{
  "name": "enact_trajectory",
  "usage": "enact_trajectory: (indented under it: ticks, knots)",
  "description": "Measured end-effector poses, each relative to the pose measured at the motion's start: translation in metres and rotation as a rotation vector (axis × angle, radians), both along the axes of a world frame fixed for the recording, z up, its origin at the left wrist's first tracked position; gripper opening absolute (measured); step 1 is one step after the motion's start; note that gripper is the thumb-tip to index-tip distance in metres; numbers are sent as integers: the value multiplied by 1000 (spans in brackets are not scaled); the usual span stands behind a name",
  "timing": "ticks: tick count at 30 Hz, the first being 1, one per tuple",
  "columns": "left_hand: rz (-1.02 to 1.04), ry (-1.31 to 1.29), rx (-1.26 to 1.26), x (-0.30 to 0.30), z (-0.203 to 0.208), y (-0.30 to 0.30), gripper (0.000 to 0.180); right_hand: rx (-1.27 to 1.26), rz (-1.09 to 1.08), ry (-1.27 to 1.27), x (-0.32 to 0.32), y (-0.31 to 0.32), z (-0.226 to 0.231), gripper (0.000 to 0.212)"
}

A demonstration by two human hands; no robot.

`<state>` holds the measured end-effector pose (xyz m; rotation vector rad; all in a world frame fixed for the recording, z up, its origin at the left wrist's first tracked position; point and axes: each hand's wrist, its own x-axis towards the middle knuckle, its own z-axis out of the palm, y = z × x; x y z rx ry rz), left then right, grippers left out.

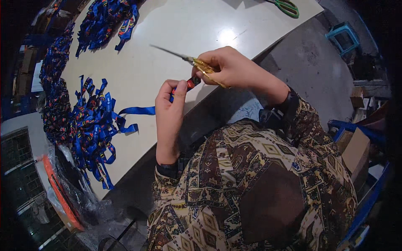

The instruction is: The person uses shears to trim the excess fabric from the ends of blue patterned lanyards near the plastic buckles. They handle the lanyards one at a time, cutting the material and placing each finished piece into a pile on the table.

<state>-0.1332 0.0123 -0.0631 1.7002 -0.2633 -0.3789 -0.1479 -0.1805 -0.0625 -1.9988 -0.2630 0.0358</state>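
Head view, right hand (pixel 228 67) gripping scissors (pixel 190 60), left hand (pixel 169 111) pinching ribbon (pixel 138 110)

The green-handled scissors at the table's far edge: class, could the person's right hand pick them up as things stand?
Probably not straight away: the right hand already grips gold-handled scissors, and the green-handled scissors lie well beyond it across bare table.

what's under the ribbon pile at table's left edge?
The blue ribbon pile lies straight on the white table. At the near corner its strands overhang clear plastic wrap and an orange rim. Anything beneath the pile's middle is covered.
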Motion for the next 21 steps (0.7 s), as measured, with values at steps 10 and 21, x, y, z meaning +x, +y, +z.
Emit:
enact_trajectory:
  ticks: [10, 21]
  knots:
    - [-26, 43, -20, 4, -2, -3, 18, 160, -50, 134, -5, -1, 4, 19]
    - [5, 14, -3, 3, -3, -2, 19, 333, -137, 144, -2, -14, -5, 20]
